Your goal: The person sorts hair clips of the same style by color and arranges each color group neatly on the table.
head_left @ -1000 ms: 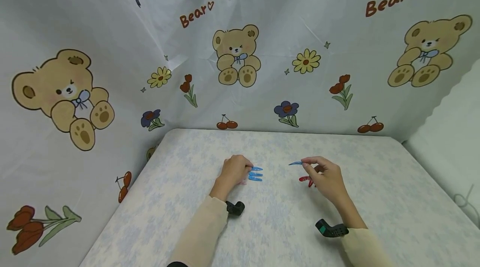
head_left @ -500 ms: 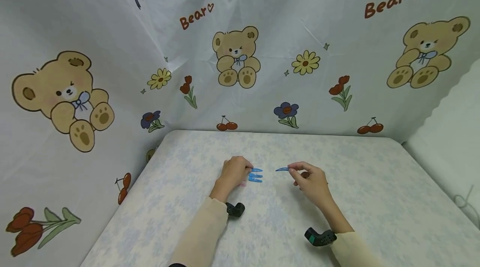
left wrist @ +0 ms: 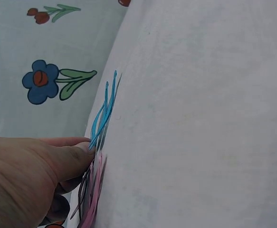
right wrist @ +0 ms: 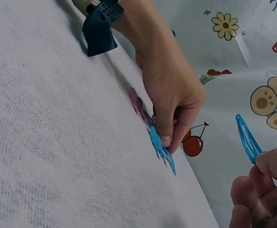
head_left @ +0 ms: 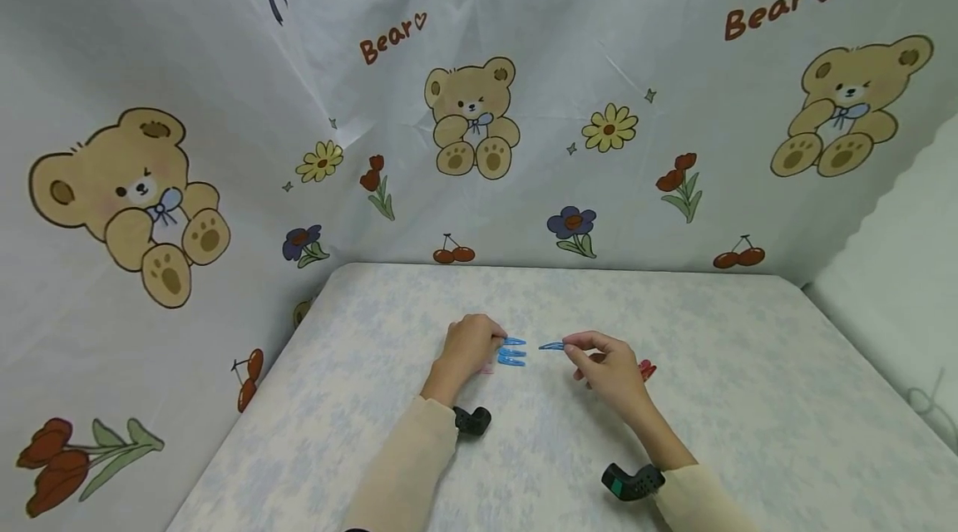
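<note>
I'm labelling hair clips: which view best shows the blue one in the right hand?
The right wrist view: the blue clip appears large there, its looped frame clear, one end pinched by the right hand. The head view shows it small; the left wrist view doesn't show it.

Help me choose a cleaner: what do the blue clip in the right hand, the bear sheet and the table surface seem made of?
Blue clip: probably painted metal, slightly glossy, from its thin strips; plastic possible.
Bear sheet: perhaps thin fabric or plastic, smooth, with faint sheen and creases.
Table surface: seemingly woven cloth, matte, from its fine grain.
</note>
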Demonstrator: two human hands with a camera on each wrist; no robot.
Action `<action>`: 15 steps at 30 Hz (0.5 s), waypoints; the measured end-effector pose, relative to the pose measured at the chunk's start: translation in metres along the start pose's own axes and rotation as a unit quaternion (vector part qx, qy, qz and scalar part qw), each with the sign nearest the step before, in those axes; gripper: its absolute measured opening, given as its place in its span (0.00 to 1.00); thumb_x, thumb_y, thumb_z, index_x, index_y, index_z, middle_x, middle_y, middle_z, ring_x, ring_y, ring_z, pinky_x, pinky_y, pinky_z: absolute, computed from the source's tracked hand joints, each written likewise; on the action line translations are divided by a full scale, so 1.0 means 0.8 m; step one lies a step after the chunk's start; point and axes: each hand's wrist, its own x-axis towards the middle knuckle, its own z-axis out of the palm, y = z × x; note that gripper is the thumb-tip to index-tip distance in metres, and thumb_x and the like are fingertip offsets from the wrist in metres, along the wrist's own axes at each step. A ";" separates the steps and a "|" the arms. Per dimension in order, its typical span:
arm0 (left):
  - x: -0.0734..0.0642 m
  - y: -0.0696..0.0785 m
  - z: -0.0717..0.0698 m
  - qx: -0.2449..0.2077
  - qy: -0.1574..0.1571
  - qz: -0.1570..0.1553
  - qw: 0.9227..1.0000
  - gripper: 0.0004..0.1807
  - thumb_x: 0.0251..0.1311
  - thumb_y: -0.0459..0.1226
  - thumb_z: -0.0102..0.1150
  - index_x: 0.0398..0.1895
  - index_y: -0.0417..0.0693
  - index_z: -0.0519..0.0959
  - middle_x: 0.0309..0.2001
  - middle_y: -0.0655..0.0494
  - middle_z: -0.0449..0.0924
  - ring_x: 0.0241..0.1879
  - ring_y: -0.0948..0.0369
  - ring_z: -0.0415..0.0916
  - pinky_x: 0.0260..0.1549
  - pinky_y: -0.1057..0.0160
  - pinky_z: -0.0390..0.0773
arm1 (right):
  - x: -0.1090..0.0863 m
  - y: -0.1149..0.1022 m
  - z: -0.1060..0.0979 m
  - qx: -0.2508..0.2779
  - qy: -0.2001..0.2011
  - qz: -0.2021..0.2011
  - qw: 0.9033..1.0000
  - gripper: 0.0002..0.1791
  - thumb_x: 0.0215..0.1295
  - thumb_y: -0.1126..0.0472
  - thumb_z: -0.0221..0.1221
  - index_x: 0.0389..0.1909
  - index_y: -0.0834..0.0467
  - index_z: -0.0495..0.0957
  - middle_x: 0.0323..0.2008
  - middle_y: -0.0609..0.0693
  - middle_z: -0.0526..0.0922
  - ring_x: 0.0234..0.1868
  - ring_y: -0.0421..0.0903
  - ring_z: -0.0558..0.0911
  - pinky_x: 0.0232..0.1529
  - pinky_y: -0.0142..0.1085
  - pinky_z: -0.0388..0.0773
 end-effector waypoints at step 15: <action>0.001 0.000 0.002 0.008 0.001 -0.004 1.000 0.07 0.66 0.42 0.64 0.41 0.62 0.91 0.44 0.64 0.89 0.48 0.58 0.83 0.44 0.53 0.74 | 0.005 -0.004 0.032 0.007 -0.018 0.018 1.000 0.08 0.68 0.58 0.64 0.45 0.55 0.86 0.37 0.55 0.85 0.23 0.51 0.83 0.20 0.32 0.76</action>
